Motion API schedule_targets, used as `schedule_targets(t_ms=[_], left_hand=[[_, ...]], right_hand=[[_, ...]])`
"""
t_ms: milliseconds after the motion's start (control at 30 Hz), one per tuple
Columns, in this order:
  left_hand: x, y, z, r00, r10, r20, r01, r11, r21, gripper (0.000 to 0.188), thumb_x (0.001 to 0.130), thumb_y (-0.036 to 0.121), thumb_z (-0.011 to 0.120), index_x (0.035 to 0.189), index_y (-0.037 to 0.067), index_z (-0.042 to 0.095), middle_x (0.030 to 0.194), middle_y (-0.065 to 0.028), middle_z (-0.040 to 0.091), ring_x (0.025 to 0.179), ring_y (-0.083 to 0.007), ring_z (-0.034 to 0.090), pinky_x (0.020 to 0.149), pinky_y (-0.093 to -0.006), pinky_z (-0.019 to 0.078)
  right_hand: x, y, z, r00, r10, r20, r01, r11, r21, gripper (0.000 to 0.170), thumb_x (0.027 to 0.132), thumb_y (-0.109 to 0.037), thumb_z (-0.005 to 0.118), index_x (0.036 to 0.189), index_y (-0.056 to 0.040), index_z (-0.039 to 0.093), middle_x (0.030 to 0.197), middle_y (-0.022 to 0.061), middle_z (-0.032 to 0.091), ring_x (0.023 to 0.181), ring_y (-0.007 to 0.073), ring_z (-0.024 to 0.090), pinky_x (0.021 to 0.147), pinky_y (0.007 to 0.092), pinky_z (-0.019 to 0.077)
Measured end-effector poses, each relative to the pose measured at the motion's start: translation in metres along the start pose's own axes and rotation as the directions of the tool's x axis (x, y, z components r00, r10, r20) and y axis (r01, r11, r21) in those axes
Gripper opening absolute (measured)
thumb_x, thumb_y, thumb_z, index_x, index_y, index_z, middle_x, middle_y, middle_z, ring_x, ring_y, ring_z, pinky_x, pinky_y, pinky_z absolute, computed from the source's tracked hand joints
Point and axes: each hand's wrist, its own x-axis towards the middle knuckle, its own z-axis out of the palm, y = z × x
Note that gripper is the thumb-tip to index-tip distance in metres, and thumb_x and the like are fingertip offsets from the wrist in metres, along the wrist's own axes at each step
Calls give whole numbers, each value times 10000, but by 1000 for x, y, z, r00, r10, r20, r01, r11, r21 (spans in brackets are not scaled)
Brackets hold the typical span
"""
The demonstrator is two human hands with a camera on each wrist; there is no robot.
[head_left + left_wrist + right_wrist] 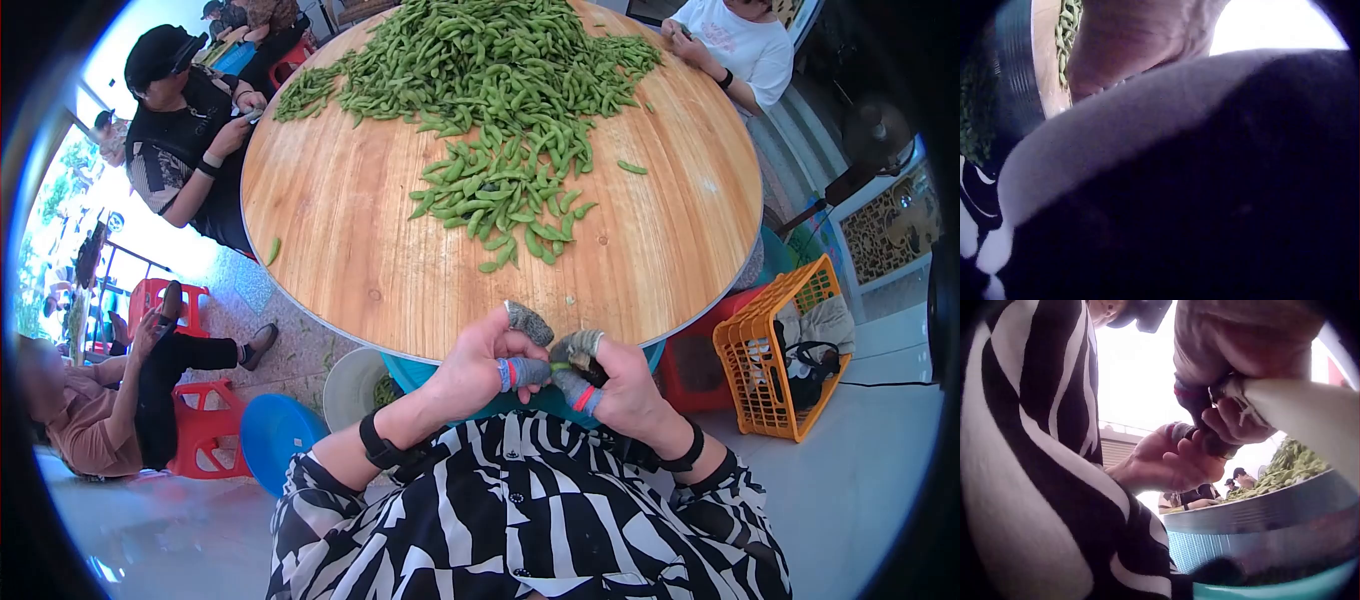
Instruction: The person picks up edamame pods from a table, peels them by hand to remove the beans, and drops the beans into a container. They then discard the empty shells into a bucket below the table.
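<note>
Just past the near edge of the round wooden table [350, 260], both hands meet in front of the body. Between their fingertips shows a small green part of a soybean pod [558, 367], mostly hidden by the fingers. My left hand [478, 368] pinches it from the left, and my right hand [628, 388] pinches it from the right. Grey cloth covers with red bands wrap the thumb and index finger of each hand. A large heap of green soybean pods [470, 60] lies on the table, trailing toward me. The right wrist view shows the left hand [1175, 464] below the right hand [1241, 350].
A teal tub [1260, 592] stands under the table edge. Left of me are a pale bucket [350, 388], a blue basin [278, 440] and red stools [208, 430]. A yellow crate [765, 375] stands to the right. Other people sit around the table.
</note>
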Motion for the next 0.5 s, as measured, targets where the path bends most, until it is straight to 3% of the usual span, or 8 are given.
schedule_targets(t_ms=[67,200,267,400,467,500], left_hand=[[1,0,-5,990,-76,117,78,997,-11,329,798,-30,655,1073,5,479,879,-121,637,666,-160,625,548,-256,518],[1,1,-4,985,-133,108,131,991,19,325,798,-23,663,1065,-12,477,882,-143,637,666,-176,634,546,-272,532],[-1,0,-4,983,-102,150,108,993,-36,330,805,-15,661,1074,-20,469,879,-150,635,681,-193,643,557,-291,547],[-2,3,-1,980,-141,142,144,990,-9,346,808,-18,657,1089,-25,455,876,-163,632,707,-212,649,565,-305,554],[-3,4,-1,977,-161,142,166,986,-25,359,806,-25,647,1102,-28,444,886,-174,627,724,-222,651,564,-308,553],[-3,3,-1,976,-164,142,169,985,-25,359,806,-25,647,1102,-28,444,886,-174,627,724,-222,651,564,-308,553]], right_hand=[[3,4,0,987,-131,94,132,991,-15,208,752,-27,680,924,24,575,752,122,610,652,211,608,605,289,478],[5,6,-3,985,-123,119,140,978,-151,190,739,-58,698,842,17,557,700,110,592,607,173,576,560,294,459],[7,2,-6,986,101,131,-108,993,50,197,733,-73,702,792,9,533,654,116,565,583,129,539,523,300,431],[7,7,-7,979,79,187,-82,997,9,210,734,-83,700,796,14,524,639,133,544,597,90,508,510,298,413],[8,5,-8,971,101,215,-101,995,-15,217,716,-58,680,781,24,490,630,164,523,557,179,531,506,328,412],[6,8,-7,971,103,214,-103,995,-13,217,716,-58,680,781,24,490,630,164,523,557,179,531,506,328,412]])
